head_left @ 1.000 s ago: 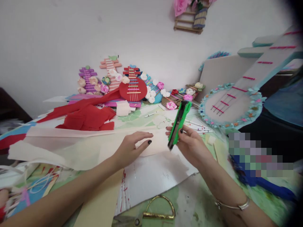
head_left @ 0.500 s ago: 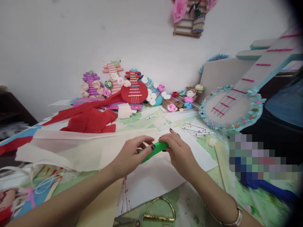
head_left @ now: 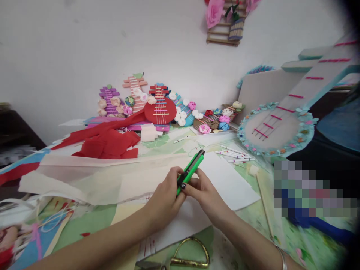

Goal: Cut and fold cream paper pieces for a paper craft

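Cutter (head_left: 191, 170) in green and black slants up from between left hand (head_left: 165, 197) and right hand (head_left: 206, 197): the left grip is curled round its lower end, the right grip narrow, thumb on its side. I cannot tell whether the blade is out. Below the grip lies a white sheet (head_left: 194, 219), apart from the raised tip, so work there looks pending. Beyond the grip on the desk (head_left: 95, 215), a strung red lute (head_left: 161, 109) looks finished.

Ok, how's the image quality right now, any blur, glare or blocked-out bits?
Head view, middle: green cutter fairly crisp, soft light, no harsh glare on the white sheet; head view, right side: a pixelated patch hides detail, black shading darkens the edge.
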Available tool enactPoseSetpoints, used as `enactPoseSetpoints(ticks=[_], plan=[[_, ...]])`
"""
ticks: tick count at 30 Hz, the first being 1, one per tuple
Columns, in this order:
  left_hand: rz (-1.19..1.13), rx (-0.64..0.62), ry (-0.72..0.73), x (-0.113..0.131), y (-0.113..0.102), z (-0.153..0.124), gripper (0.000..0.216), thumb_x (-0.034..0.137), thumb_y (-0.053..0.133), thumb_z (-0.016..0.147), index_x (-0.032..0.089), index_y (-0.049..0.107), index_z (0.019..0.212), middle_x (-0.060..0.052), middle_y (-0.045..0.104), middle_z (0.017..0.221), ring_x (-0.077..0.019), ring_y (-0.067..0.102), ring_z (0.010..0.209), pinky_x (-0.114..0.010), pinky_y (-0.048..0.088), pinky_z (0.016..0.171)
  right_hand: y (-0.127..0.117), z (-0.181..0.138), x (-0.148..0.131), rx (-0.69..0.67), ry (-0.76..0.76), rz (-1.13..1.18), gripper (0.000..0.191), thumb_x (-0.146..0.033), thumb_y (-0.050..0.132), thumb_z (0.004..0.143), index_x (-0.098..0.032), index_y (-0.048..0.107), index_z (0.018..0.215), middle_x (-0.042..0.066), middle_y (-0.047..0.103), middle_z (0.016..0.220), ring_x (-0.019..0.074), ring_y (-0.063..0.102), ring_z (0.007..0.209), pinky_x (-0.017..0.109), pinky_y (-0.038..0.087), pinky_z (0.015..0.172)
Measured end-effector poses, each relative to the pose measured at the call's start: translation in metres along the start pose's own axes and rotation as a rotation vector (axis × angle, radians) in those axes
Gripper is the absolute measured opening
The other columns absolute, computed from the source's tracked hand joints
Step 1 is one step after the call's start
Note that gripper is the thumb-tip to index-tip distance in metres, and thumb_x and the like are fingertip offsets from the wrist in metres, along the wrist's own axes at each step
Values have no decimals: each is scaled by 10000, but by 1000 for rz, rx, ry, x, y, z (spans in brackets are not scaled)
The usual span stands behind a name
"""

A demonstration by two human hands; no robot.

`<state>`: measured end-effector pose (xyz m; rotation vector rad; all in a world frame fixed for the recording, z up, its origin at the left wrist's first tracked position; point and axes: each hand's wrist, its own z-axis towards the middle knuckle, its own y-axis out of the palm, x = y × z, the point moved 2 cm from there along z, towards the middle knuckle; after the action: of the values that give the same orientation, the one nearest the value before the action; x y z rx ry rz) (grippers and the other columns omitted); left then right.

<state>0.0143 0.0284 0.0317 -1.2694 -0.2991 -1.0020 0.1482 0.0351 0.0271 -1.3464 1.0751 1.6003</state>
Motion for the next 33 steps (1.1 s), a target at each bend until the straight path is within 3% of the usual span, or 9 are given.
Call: enactPoseSetpoints(ticks=[3, 7, 11, 15, 19, 22, 25, 33], plan=[[71, -31, 94, 0, 10, -6, 409, 176, 461, 804, 219, 281, 1169, -92, 555, 1013, -230, 596, 872, -364, 484, 706, 3, 1, 3, 72, -9, 124, 314, -303, 606, 760, -201, 467, 1023, 50, 655, 929, 193, 621, 872, 366, 466, 838], [158, -39, 265, 5, 15, -11, 595, 187, 476, 785, 194, 185, 1303, -169, 453, 1223, -292, 472, 1133, -473, 432, 898, 1, 2, 2, 190, -36, 147, 258, -330, 591, 770, -193, 518, 977, 57, 658, 956, 189, 605, 925, 354, 443, 872], [273, -61, 383, 5, 18, -17, 707, 267, 500, 792, 104, 125, 1369, -248, 327, 1353, -360, 300, 1272, -547, 362, 973, -5, 5, 0, 140, 8, 221, 288, -336, 631, 723, -184, 529, 946, 72, 658, 930, 198, 613, 866, 345, 468, 781], [260, -152, 376, -3, 14, -11, 580, 262, 498, 819, 142, 267, 1337, -171, 442, 1286, -270, 418, 1201, -444, 397, 986, -27, 12, -7, 180, -26, 142, 318, -310, 659, 675, -179, 536, 938, 20, 615, 786, 161, 594, 733, 302, 456, 668], [252, -139, 383, -19, -5, 7, 292, 159, 434, 842, 186, 509, 1123, -100, 558, 1143, -197, 514, 1081, -355, 432, 940, -55, 19, -18, 293, -30, 111, 298, -305, 627, 686, -194, 515, 940, -35, 545, 690, 86, 489, 526, 242, 395, 512], [264, -158, 412, -33, -19, 21, 269, 126, 414, 852, 188, 552, 1075, -85, 599, 1097, -182, 529, 1050, -334, 442, 905, -68, 21, -25, 357, -41, 110, 294, -307, 633, 674, -196, 505, 916, -52, 518, 658, 65, 442, 483, 220, 375, 473], [312, -203, 508, -43, -25, 32, 234, 111, 429, 846, 208, 617, 945, -52, 640, 1048, -215, 458, 1149, -386, 374, 966, -73, 22, -26, 373, -33, 119, 308, -378, 637, 686, -184, 506, 885, -55, 506, 611, 56, 418, 443, 203, 364, 432], [272, -334, 648, -52, -11, 55, 201, 175, 465, 869, 224, 650, 931, -51, 664, 1012, -205, 500, 1082, -366, 362, 960, -79, 23, -20, 453, 105, -97, 542, -698, 446, 719, -164, 488, 637, -53, 409, 373, 67, 345, 257, 193, 264, 270]])
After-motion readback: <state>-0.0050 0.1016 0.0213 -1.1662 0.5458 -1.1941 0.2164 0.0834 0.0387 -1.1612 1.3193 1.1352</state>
